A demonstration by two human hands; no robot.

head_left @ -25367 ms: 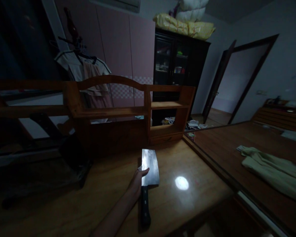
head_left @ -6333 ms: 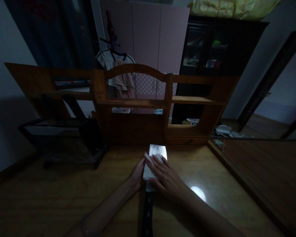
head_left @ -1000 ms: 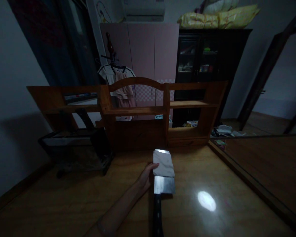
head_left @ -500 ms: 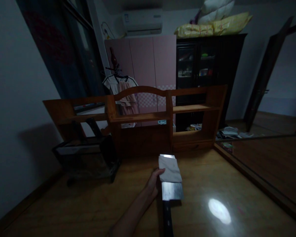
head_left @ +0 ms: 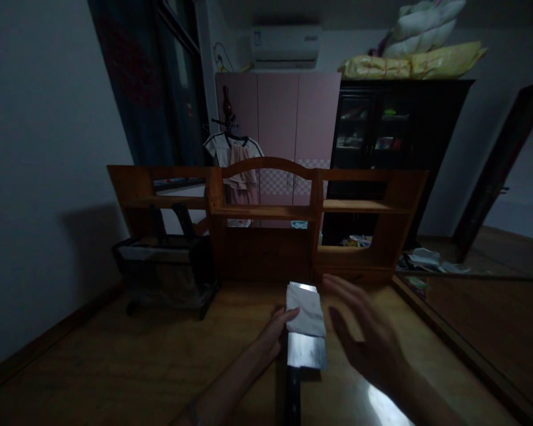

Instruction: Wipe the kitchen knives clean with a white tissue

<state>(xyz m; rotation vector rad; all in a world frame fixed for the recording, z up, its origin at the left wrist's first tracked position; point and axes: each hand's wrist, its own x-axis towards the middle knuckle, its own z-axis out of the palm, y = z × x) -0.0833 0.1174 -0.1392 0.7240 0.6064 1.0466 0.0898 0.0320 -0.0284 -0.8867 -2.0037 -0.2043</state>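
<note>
A cleaver (head_left: 307, 350) with a wide metal blade and a black handle points away from me, above the wooden tabletop. Around the middle of its blade lies a white cloth (head_left: 305, 309), leaving the blade's far end and near part bare. My left hand (head_left: 273, 334) grips the cleaver through the cloth from the left, thumb on top of the cloth; its other fingers are mostly hidden beneath. To the right of the blade, my right hand (head_left: 366, 331) is in the air with its fingers apart, holding nothing and slightly blurred.
On the left of the table (head_left: 160, 361) stands a dark knife block (head_left: 160, 275) with two black handles sticking up. A wooden shelf unit (head_left: 266, 211) runs along the back. A raised wooden edge (head_left: 453, 343) borders the right side.
My right hand has come into view from the right, beside the blade. My left hand still holds the cleaver and cloth. The camera's view has turned a little left.
</note>
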